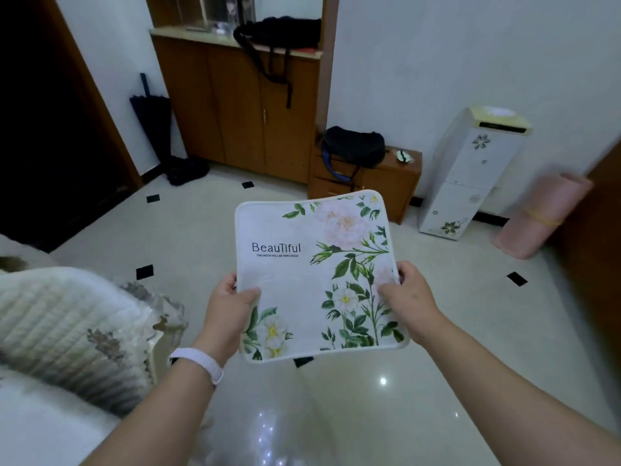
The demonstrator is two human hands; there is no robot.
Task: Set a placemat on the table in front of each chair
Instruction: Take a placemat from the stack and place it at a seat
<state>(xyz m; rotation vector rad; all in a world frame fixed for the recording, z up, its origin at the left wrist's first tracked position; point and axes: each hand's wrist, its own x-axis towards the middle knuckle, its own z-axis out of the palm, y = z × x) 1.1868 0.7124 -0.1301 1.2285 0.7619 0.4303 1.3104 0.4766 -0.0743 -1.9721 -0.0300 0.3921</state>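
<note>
placemat [312, 274]: white w/ green leaves & pale flowers, "Beautiful" printed on left half; held flat-ish in mid-air at frame centre, over the floor, not on any worktop; far edge curls up a bit; near edge sags toward the person
left hand [232, 304]: at 8 o'clock of the mat; closed on its left edge, thumb on top, fingers under; white band [198, 363] on the wrist
right hand [408, 297]: at 4 o'clock of the mat; closed on its right edge, thumb on top over the flower print, fingers under
floor [437, 331]: glossy pale tiles w/ small black diamond insets; light spots reflect at 6 o'clock
quilted cover [57, 331]: cream, ribbed, w/ frilly trim; at 8–9 o'clock, lower left; blurred, can't tell what it drapes
cabinet [242, 105]: brown wood, at 12 o'clock against the wall; black bag [282, 28] on its ledge, straps hang down the door
low drawer unit [379, 183]: brown, at 1 o'clock, just beyond the mat's far edge; dark bag [353, 148] on top
umbrella [149, 112]: dark, folded, leaning in the corner at 11 o'clock, beside the cabinet
white floor unit [470, 173]: tall, flower decals, at 2 o'clock by the wall
pink roll [541, 216]: at 3 o'clock, leaning just right of the white unit
doorway [40, 112]: dark, brown frame, at 10 o'clock
</note>
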